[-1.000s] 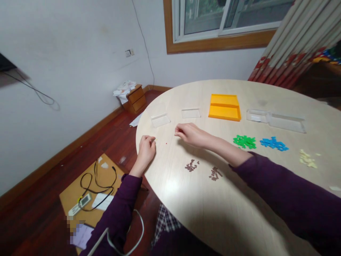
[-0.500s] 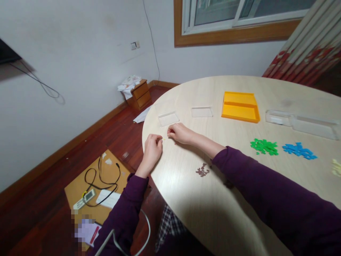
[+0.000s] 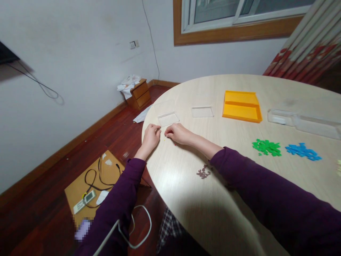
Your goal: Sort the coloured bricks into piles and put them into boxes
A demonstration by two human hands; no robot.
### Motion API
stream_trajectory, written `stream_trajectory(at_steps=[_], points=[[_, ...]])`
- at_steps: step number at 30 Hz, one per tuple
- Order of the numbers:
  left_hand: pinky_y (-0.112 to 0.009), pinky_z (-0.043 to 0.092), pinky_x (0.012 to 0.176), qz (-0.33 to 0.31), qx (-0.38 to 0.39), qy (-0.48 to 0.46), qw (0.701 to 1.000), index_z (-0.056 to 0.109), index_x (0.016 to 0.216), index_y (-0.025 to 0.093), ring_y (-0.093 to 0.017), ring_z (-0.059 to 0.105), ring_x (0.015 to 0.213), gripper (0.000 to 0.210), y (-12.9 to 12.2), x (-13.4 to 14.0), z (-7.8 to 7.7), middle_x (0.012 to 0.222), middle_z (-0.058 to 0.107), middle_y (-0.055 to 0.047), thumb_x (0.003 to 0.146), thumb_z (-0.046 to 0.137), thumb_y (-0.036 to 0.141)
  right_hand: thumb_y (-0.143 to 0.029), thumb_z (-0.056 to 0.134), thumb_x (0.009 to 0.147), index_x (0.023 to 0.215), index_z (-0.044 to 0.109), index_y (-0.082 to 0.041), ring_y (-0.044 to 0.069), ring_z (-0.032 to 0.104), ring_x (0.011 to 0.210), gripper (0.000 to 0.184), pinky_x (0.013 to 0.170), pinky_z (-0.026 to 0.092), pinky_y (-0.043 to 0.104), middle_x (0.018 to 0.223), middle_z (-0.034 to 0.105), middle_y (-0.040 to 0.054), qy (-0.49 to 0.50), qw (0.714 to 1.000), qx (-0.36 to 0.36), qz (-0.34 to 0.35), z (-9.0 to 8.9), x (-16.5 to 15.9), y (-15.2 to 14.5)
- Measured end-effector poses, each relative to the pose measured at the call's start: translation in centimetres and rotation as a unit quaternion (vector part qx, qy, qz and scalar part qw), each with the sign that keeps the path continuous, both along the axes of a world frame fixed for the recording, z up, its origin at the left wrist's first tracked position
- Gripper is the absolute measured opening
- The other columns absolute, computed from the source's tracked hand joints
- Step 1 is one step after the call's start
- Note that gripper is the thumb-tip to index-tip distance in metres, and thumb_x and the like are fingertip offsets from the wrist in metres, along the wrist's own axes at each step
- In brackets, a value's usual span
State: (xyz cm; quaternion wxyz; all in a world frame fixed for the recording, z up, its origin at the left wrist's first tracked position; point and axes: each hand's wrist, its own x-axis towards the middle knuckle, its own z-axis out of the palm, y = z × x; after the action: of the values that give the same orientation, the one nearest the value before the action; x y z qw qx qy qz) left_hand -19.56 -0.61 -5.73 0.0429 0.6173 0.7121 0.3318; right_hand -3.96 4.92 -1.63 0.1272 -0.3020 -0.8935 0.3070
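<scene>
Table (image 3: 234, 133), pale with a curved edge, spans the centre and right of the frame. Toward its right edge lies a clear case (image 3: 319, 127); left of that sits a yellow box (image 3: 242, 109). Near the centre, the left hand (image 3: 151, 137) and right hand (image 3: 178, 133) are close together, fingers curled; whether either pinches anything cannot be told. A clear tray (image 3: 168, 119) sits just above them. Green pieces (image 3: 266, 147) lie at right. Below the hands' gap is a yellow bit (image 3: 164, 140), with a red bit (image 3: 175, 145) beside the right hand's lower edge.
</scene>
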Motion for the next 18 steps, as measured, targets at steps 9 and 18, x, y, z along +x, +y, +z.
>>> stream_trajectory(at_steps=[9,18], points=[[-0.031,0.051,0.078,-0.033,0.000,-0.018,0.999,0.072,0.079,0.016,-0.017,0.063,0.079,0.016,-1.0,-0.1,0.3,0.084,0.069,-0.006,0.080,0.059,0.006,-0.003,0.053,0.080,0.084,0.078,-0.012,0.013,0.060,0.067,0.026,0.069,0.043,0.024,0.070,0.072,0.0028,0.018,0.999,-0.026,0.022,-0.4,0.4,0.3],[-0.032,0.052,0.080,-0.108,-0.014,-0.038,0.993,0.072,0.089,0.016,-0.017,0.065,0.083,0.019,-3.3,0.0,0.5,0.090,0.073,-0.007,0.085,0.054,0.008,-0.002,0.055,0.078,0.089,0.078,-0.011,0.016,0.065,0.076,0.027,0.074,0.047,0.026,0.083,0.076,0.0078,0.003,1.000,-0.010,0.001,0.5,2.0,0.2]])
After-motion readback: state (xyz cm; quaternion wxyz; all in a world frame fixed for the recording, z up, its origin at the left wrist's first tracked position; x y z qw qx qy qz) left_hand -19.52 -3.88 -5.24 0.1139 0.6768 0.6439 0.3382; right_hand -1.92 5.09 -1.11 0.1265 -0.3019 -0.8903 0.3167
